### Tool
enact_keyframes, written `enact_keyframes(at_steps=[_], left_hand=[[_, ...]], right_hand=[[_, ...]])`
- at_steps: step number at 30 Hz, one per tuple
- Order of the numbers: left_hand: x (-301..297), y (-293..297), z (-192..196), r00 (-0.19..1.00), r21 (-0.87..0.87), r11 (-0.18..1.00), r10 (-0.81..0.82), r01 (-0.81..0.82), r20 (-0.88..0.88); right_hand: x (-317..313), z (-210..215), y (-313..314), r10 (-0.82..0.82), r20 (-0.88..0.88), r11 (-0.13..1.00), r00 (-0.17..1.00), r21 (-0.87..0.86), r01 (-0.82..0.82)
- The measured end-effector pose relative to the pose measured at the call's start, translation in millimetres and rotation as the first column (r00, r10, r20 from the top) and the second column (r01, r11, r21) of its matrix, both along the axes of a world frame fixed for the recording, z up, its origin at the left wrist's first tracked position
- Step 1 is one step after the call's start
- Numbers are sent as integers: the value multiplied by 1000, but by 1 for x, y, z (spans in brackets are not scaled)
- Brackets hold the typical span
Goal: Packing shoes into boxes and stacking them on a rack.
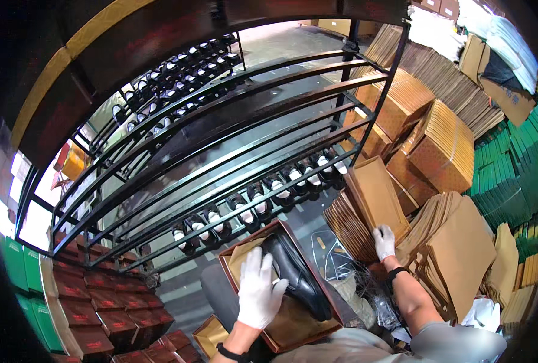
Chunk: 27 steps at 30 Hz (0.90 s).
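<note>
An open dark-red shoe box (pixel 332 296) rests on my lap, lined with brown paper (pixel 305 319). Inside lies a black leather shoe (pixel 293 269), its toe toward the near end. My left hand (pixel 260 287), in a white glove, is over the box beside the shoe, fingers stretched and thumb apart. Out to the right, my white-gloved right hand (pixel 385 243) has its fingers closed at the near edge of a shallow brown cardboard lid (pixel 376 196). That lid leans on a stack of brown cardboard sheets (pixel 348 227).
Ahead stands a black metal rack (pixel 232 163) with a row of dark shoes (pixel 244 209) on its low shelf. Dark-red shoe boxes (pixel 102 317) are stacked at left. Brown cardboard bundles (pixel 441 145) and green cardboard stacks (pixel 505 172) crowd the right. Clear plastic wrap (pixel 371 302) lies beside me.
</note>
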State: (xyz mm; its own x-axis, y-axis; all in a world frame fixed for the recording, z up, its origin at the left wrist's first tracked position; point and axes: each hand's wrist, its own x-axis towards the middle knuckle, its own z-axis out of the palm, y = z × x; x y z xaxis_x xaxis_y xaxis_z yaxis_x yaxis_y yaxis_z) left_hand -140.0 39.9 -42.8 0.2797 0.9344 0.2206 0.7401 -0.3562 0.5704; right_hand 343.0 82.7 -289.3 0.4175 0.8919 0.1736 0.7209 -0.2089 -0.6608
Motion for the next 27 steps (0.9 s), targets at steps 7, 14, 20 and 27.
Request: enact_keyframes(at_steps=[7,14,20,27], left_hand=[[2,-95,-10,897,-167,908,410,-385,163],[0,-164,-53,863,-339,899,387,-276,325],[-9,-191,-48,807,-407,907,319,-108,497],[-21,-113,-41,851,-403,896,351,-185,390]], right_hand=[[13,46,6,-71,297,997,952,39,62],[-33,157,0,-257,355,889,899,452,76],[-78,206,-109,455,-717,847,528,164,-506],[-199,235,-47,636,-616,633,465,72,-771]])
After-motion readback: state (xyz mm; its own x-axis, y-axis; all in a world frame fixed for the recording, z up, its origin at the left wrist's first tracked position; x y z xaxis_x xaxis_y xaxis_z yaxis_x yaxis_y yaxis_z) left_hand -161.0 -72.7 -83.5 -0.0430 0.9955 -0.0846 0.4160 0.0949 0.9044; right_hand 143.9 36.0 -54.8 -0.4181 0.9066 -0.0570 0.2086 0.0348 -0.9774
